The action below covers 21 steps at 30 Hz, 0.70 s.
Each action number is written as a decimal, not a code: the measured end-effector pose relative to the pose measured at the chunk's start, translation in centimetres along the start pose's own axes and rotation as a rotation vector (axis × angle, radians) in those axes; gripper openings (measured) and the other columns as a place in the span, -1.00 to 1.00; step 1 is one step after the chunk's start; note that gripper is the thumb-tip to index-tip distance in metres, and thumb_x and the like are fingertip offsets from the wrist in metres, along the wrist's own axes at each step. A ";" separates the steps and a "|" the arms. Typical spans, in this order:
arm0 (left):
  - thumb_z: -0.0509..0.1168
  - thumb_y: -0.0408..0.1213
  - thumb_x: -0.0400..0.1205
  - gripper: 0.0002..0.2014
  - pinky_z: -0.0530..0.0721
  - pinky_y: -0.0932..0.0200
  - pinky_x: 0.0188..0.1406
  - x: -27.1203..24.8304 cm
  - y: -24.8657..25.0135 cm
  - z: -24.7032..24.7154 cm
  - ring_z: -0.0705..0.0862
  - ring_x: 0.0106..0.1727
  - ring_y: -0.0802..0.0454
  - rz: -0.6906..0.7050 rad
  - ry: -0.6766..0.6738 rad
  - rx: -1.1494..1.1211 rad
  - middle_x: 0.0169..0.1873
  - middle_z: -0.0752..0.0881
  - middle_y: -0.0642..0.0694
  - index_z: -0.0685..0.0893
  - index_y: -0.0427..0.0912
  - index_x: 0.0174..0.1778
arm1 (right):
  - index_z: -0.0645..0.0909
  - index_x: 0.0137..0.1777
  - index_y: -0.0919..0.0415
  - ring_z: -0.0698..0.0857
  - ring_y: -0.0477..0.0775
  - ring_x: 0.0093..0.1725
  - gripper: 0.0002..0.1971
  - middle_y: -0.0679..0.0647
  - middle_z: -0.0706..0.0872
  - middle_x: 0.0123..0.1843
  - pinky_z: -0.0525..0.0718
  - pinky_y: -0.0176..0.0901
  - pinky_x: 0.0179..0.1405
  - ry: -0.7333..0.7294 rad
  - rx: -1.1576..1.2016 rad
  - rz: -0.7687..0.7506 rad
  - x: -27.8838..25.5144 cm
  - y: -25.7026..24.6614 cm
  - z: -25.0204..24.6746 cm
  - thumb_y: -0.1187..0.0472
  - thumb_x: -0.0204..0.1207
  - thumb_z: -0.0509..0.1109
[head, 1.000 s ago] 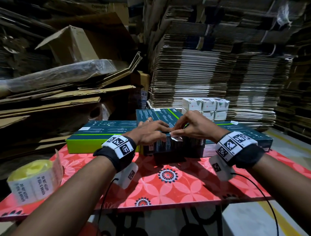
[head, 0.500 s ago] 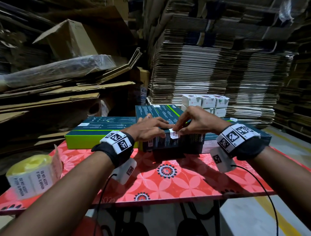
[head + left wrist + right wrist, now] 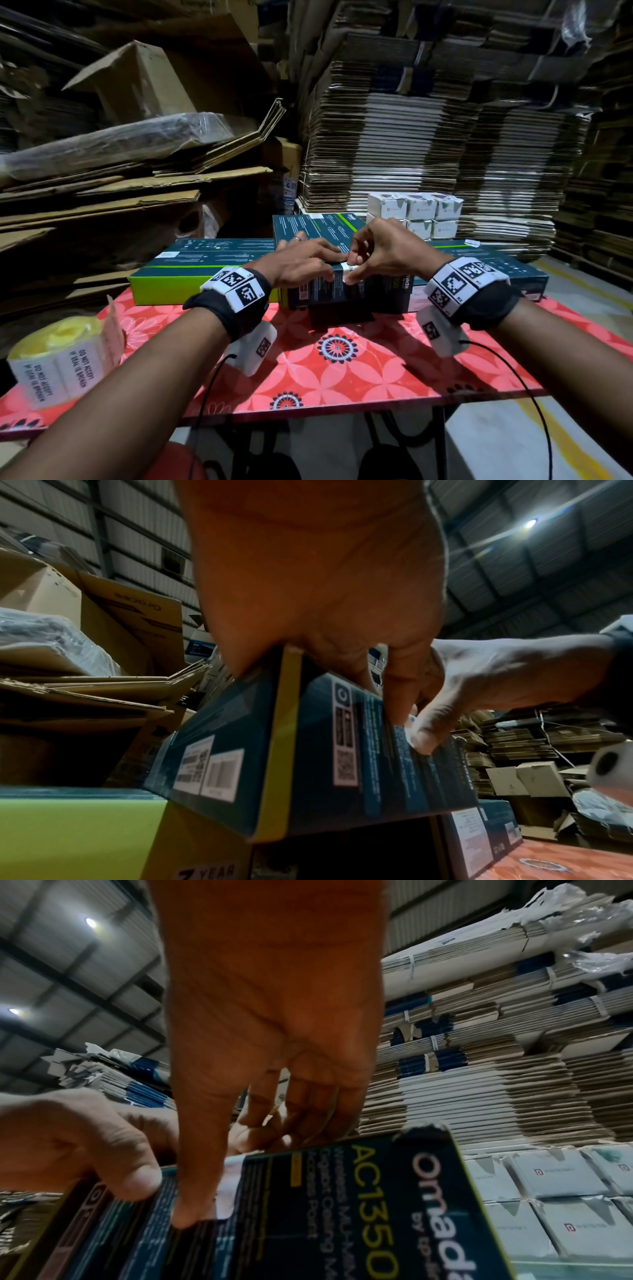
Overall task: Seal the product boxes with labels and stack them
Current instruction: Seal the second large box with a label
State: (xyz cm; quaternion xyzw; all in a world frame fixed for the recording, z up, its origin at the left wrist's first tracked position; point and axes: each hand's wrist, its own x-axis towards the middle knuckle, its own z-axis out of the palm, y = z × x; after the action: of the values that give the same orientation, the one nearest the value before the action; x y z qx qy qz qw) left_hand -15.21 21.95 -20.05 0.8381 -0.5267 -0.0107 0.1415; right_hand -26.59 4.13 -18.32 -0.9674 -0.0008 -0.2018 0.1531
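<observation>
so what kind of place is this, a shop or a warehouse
Most likely a warehouse packing area: tall stacks of flattened cartons stand behind the table, a corrugated metal roof spans overhead, and a roll of seal labels sits by the product boxes.

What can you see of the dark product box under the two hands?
The dark product box is printed cardboard, dark teal with a yellow-green edge stripe, barcode stickers and "omada AC1350" lettering. It stands on edge on the red floral table, against flat teal boxes behind. The left hand grips its top edge; the right hand presses a white seal label over that edge.
</observation>
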 end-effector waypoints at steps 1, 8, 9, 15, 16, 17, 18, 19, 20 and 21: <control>0.16 0.12 0.42 -0.38 0.25 -0.15 0.35 0.0 0.0 0.0 0.32 0.27 0.01 -0.001 -0.005 0.006 0.53 0.44 0.34 0.49 0.54 0.48 | 0.77 -0.27 0.11 0.62 -0.17 -0.40 -0.62 0.02 0.79 -0.36 0.52 -0.25 -0.38 -0.018 0.000 -0.006 -0.1 0.0 -0.2 -0.05 0.09 0.84; 0.13 0.12 0.42 -0.37 0.26 -0.13 0.31 0.1 -0.1 0.1 0.31 0.23 0.03 0.009 0.004 0.005 0.53 0.44 0.30 0.50 0.53 0.48 | 0.79 -0.23 0.09 0.64 -0.18 -0.41 -0.68 -0.02 0.79 -0.37 0.58 -0.25 -0.38 -0.036 0.028 -0.025 -0.7 0.2 -0.4 0.05 0.12 0.84; 0.12 0.12 0.41 -0.37 0.25 -0.14 0.31 0.2 0.0 0.1 0.31 0.24 0.02 0.008 0.002 0.008 0.52 0.44 0.29 0.50 0.53 0.48 | 0.78 -0.26 0.09 0.64 -0.18 -0.42 -0.65 -0.03 0.78 -0.39 0.57 -0.24 -0.39 -0.012 0.017 -0.024 -0.7 0.1 -0.2 0.00 0.10 0.84; 0.13 0.12 0.41 -0.36 0.18 -0.07 0.19 0.4 -0.1 0.3 0.29 0.26 0.02 -0.005 0.001 0.003 0.53 0.44 0.29 0.56 0.38 0.50 | 0.66 -0.32 0.09 0.67 -0.11 -0.34 -0.35 -0.09 0.73 -0.43 0.45 -0.16 -0.39 0.080 -0.147 0.050 -0.1 -0.5 1.5 -0.40 -0.14 0.75; 0.14 0.13 0.41 -0.36 0.19 -0.06 0.17 0.4 -0.2 0.3 0.30 0.23 0.03 -0.003 0.001 0.002 0.53 0.44 0.30 0.57 0.38 0.50 | 0.64 -0.31 0.11 0.67 -0.08 -0.34 -0.31 -0.08 0.72 -0.43 0.47 -0.14 -0.40 0.092 -0.146 0.062 0.0 -0.5 1.8 -0.43 -0.17 0.74; 0.14 0.13 0.41 -0.35 0.20 -0.06 0.18 0.5 -0.2 0.3 0.30 0.22 0.03 -0.001 -0.001 0.005 0.53 0.44 0.30 0.57 0.37 0.50 | 0.62 -0.31 0.13 0.66 -0.08 -0.34 -0.28 -0.08 0.71 -0.43 0.47 -0.13 -0.41 0.098 -0.141 0.066 -0.1 -0.5 2.0 -0.44 -0.18 0.74; 0.14 0.14 0.40 -0.35 0.22 -0.08 0.21 0.5 -0.2 0.2 0.30 0.22 0.03 -0.001 -0.003 0.008 0.54 0.44 0.29 0.57 0.37 0.49 | 0.60 -0.30 0.14 0.63 -0.08 -0.37 -0.28 -0.09 0.69 -0.44 0.44 -0.11 -0.43 0.092 -0.130 0.059 -0.2 -0.6 2.1 -0.42 -0.18 0.76; 0.14 0.14 0.40 -0.35 0.23 -0.09 0.24 0.4 -0.1 0.2 0.30 0.24 0.02 -0.002 -0.005 0.009 0.55 0.43 0.29 0.57 0.37 0.50 | 0.60 -0.29 0.14 0.58 -0.09 -0.41 -0.29 -0.11 0.66 -0.45 0.42 -0.09 -0.43 0.067 -0.100 0.041 -0.3 -0.5 2.0 -0.38 -0.16 0.78; 0.13 0.13 0.41 -0.36 0.24 -0.10 0.27 0.3 -0.1 0.1 0.31 0.26 0.01 0.000 -0.005 0.005 0.55 0.43 0.27 0.56 0.37 0.50 | 0.61 -0.28 0.14 0.54 -0.10 -0.43 -0.33 -0.12 0.63 -0.45 0.41 -0.12 -0.43 0.031 -0.041 0.020 -0.4 -0.3 1.7 -0.32 -0.12 0.81; 0.14 0.13 0.43 -0.37 0.23 -0.09 0.26 0.2 -0.1 0.1 0.31 0.28 0.01 0.004 -0.004 0.002 0.55 0.43 0.26 0.55 0.38 0.51 | 0.65 -0.26 0.14 0.52 -0.12 -0.43 -0.39 -0.12 0.62 -0.44 0.41 -0.15 -0.43 -0.006 0.036 0.005 -0.5 0.1 1.3 -0.26 -0.07 0.83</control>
State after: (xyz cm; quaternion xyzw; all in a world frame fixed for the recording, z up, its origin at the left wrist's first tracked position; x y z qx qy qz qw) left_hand -15.06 21.80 -20.16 0.8373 -0.5286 -0.0116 0.1394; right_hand -26.53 4.40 -19.69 -0.9651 -0.0024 -0.1983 0.1709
